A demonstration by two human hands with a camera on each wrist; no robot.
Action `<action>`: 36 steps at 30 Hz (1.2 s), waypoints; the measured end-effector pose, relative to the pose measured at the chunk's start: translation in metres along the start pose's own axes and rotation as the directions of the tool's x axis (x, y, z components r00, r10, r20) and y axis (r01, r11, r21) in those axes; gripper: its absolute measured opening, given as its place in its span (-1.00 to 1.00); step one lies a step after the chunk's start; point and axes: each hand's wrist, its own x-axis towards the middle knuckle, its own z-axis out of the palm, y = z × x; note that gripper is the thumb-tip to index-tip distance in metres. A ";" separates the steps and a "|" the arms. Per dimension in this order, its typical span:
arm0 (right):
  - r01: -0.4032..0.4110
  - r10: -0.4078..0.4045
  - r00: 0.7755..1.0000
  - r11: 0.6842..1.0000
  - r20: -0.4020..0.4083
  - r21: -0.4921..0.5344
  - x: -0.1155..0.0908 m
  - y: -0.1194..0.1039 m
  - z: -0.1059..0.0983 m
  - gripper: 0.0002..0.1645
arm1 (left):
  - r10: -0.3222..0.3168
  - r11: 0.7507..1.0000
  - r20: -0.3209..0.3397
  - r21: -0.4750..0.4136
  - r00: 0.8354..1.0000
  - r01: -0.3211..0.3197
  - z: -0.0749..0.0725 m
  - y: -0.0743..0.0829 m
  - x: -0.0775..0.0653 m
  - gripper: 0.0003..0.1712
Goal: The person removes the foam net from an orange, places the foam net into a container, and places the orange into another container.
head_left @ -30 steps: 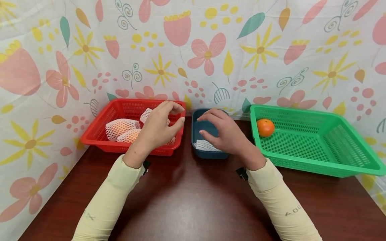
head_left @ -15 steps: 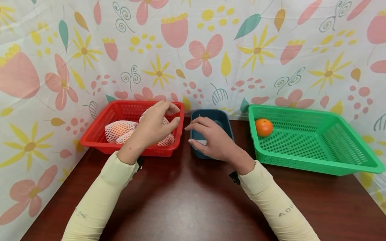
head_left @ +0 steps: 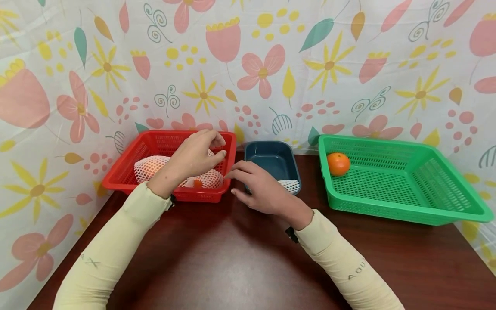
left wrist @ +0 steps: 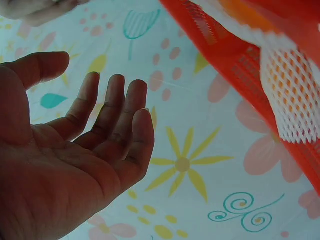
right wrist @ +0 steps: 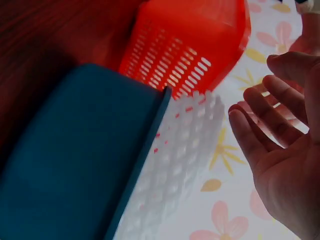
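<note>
Now, the netted fruit (head_left: 212,178) lies in the red basket (head_left: 201,196), below and just beside the left grip (head_left: 193,151), and more of it shows left of that grip. What has shifted is the right grip (head_left: 260,188): a second ago it hung over the blue bin (head_left: 271,162), and now it is further left, near the red basket's right end and closer to its partner, which keeps much the same place. That gathers both grips beside the netted fruit, which would suit two-handed work there, I judge. Each is empty, loosely spread, fingers gently bent and thumb apart; whether the right fingertips touch the red basket, I cannot tell. Right of the right grip, a white net (head_left: 289,186) lies in the blue bin; further right on the tabletop (head_left: 248,258), the green basket (head_left: 407,189) holds an unwrapped orange (head_left: 339,164).
</note>
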 end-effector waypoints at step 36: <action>0.042 -0.045 0.999 0.996 -0.030 -0.076 0.005 -0.009 0.030 -0.69 | -0.165 0.956 0.346 0.288 0.923 0.063 0.017 -0.028 0.025 -0.49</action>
